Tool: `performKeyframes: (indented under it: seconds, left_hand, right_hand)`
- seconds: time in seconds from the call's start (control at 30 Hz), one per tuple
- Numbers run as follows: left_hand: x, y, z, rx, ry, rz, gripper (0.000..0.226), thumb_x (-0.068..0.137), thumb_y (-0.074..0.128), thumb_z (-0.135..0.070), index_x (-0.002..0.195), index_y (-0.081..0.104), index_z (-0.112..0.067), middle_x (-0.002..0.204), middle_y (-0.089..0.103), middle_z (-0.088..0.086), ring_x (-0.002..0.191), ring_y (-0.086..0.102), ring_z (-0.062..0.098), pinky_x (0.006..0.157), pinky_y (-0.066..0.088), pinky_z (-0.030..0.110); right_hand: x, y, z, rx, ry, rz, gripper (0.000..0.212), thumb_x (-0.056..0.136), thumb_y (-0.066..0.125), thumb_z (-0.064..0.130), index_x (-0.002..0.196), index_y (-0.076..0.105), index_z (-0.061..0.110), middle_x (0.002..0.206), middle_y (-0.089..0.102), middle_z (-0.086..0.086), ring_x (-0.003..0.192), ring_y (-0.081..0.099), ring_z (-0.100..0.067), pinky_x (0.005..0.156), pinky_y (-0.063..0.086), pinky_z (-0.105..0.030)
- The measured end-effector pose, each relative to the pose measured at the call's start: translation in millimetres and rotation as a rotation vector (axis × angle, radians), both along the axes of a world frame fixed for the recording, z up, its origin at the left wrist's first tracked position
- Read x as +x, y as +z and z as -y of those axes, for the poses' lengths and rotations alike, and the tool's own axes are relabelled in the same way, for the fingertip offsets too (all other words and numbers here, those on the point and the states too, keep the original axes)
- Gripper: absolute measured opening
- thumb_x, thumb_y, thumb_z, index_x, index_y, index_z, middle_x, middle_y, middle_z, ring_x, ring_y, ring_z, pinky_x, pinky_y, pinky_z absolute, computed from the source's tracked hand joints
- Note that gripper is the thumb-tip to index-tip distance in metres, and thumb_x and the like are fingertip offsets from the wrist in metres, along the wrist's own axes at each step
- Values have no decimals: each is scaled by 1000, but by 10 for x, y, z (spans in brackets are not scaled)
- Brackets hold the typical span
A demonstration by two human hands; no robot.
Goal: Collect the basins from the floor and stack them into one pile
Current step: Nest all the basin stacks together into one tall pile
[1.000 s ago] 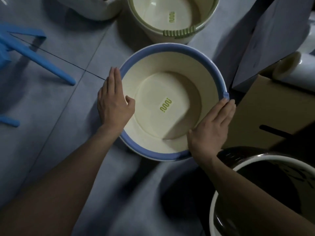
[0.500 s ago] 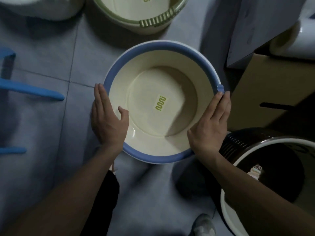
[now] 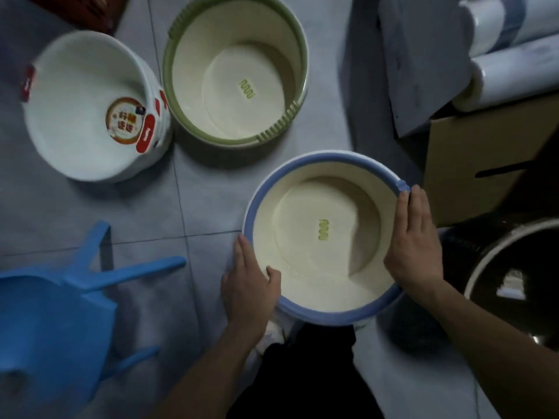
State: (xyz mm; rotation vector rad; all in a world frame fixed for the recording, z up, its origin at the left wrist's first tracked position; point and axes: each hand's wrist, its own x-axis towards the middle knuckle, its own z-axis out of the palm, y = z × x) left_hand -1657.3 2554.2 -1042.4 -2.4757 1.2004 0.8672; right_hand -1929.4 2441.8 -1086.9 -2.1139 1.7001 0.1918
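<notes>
I hold a cream basin with a blue rim [image 3: 305,173] with both hands, raised over my legs. My left hand [image 3: 249,285] grips its near-left rim, thumb hooked inside and fingers along the outside. My right hand [image 3: 414,240] lies on the right rim with straight fingers; its thumb is hidden. A cream basin with a green rim [image 3: 169,74] stands on the floor beyond. To its left sits a white basin [image 3: 60,95] with red labels, touching it. A dark basin with a white rim [image 3: 478,273] is at the right.
An overturned blue plastic stool [image 3: 60,300] lies at the lower left. A cardboard box [image 3: 472,164] stands right of the held basin, with a grey panel [image 3: 423,62] and white rolls [image 3: 514,68] behind it. Grey floor tiles [image 3: 196,207] show between the basins.
The blue-rimmed basin has come up off the floor and toward me in both hands. The view has pulled back, so the green-rimmed and white basins now show fully.
</notes>
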Motion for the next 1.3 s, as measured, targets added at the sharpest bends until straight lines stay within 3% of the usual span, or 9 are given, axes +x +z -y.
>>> performKeyframes:
  seconds: [0.2, 0.3, 0.4, 0.67, 0.83, 0.93, 1.07, 1.2, 1.3]
  left_hand:
    - [406, 398, 506, 414, -121, -233, 110, 84, 57, -54, 162, -6, -7, 160, 36, 12, 130, 53, 32, 104, 49, 47]
    - [541, 538, 770, 546, -155, -287, 94, 80, 55, -55, 155, 23, -10, 137, 59, 9, 119, 59, 30, 100, 51, 45]
    - [698, 544, 1033, 570, -305, -294, 48, 88, 51, -50, 122, 60, -18, 121, 67, 5, 106, 64, 26, 94, 53, 38]
    - [1651, 196, 1727, 528, -156, -381, 60, 93, 45, -67, 109, 71, -15, 125, 67, 8, 114, 63, 30, 98, 46, 35]
    - [2230, -69, 2204, 332, 210, -505, 52, 79, 55, -67, 85, 68, -18, 104, 74, 17, 100, 70, 33, 92, 54, 41]
    - [2360, -231, 2449, 260, 511, -590, 37, 92, 64, -47, 103, 66, -12, 99, 72, 14, 81, 67, 26, 73, 51, 33]
    - [2384, -576, 2648, 217, 952, -702, 35, 98, 61, -31, 129, 55, -15, 116, 63, 5, 93, 65, 18, 68, 51, 31]
    - [2331, -736, 2698, 162, 1301, -853, 12, 101, 54, -15, 111, 60, -16, 111, 64, 7, 93, 68, 20, 86, 54, 39]
    - [2358, -717, 2661, 158, 1341, -896, 17, 102, 55, -18, 118, 60, -16, 104, 68, 4, 90, 68, 16, 89, 53, 36]
  right_hand:
    - [-5, 637, 227, 440, -28, -134, 107, 83, 54, -1, 160, -18, 14, 169, -18, -7, 158, -1, -29, 118, 36, -43]
    - [-25, 833, 444, 575, 14, -199, 104, 85, 56, 5, 162, -13, 17, 171, -6, -5, 157, 1, -29, 117, 35, -44]
    - [52, 922, 561, 535, -62, -181, 96, 85, 60, 14, 161, 3, 18, 155, 28, -13, 148, 23, -34, 102, 48, -50]
    - [1129, 1060, 982, 281, -410, 95, 67, 90, 61, 19, 151, 35, 10, 142, 48, -19, 130, 45, -37, 102, 44, -48]
    - [2002, 908, 1592, 158, -424, 146, 57, 95, 54, 17, 150, 40, 8, 143, 50, -18, 130, 44, -36, 108, 38, -46]
    - [2459, 671, 1902, 215, -492, 172, 59, 96, 57, 19, 152, 39, 11, 148, 49, -15, 134, 47, -33, 109, 41, -44]
    - [2925, 267, 2199, 501, -987, 323, 72, 93, 65, 22, 155, 32, 9, 148, 50, -15, 131, 52, -33, 107, 44, -40]
    - [3130, -52, 2255, 848, -1615, 648, 54, 90, 65, 7, 141, 46, 9, 138, 52, -15, 113, 56, -27, 93, 55, -41]
    - [3196, -125, 2204, 834, -1738, 742, 44, 88, 67, 0, 129, 54, 7, 126, 60, -15, 111, 64, -30, 86, 59, -39]
